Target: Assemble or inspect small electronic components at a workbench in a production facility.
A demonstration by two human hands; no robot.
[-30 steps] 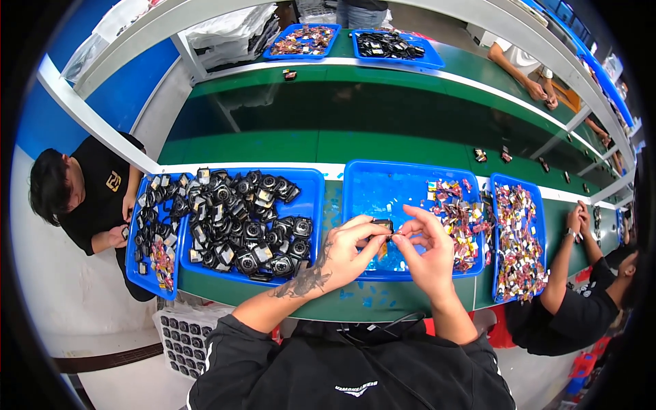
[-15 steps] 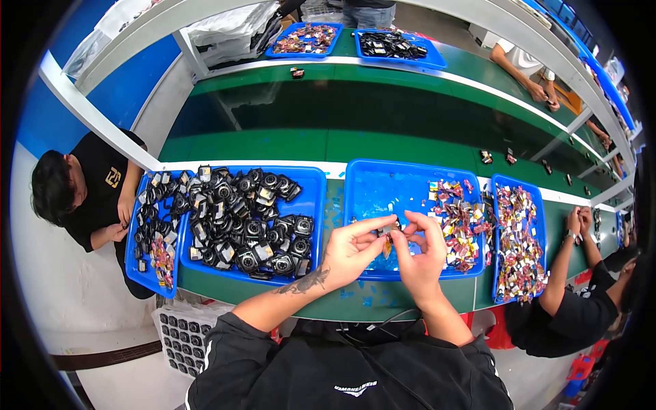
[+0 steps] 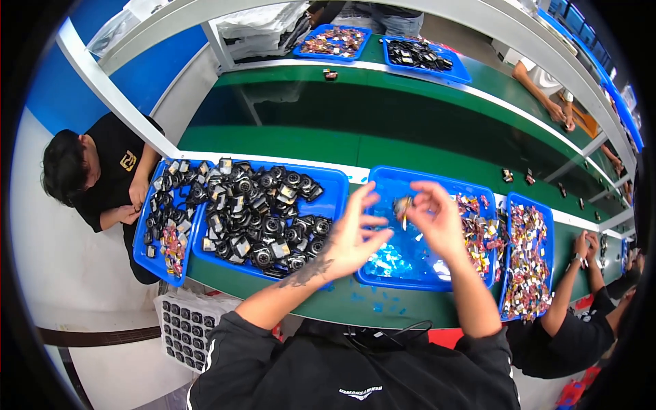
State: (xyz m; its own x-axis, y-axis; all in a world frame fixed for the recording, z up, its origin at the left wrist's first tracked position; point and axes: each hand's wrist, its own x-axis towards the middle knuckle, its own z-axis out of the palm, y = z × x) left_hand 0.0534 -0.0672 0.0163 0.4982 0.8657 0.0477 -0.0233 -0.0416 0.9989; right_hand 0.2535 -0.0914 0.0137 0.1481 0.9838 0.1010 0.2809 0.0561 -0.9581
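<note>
My left hand is open, its fingers spread above the left side of a blue tray. It holds nothing. Over the middle of that tray, my right hand has its fingers curled and the thumb beside a small dark and silvery part, which seems pinched at the fingertips, though motion smears it. Beneath the hands, blue film scraps lie on the tray's floor. Small pink, yellow and white pieces are heaped on its right side, partly behind my right forearm.
Left of my hands a blue tray holds black housings with round lens-like faces. Another tray of coloured pieces stands at right. Co-workers sit at left and right. Beyond a white rail runs a green belt.
My hands have parted from their meeting point over the tray. The left has opened with fingers spread; the right has lifted with the small part by its fingertips. The view has shifted slightly.
</note>
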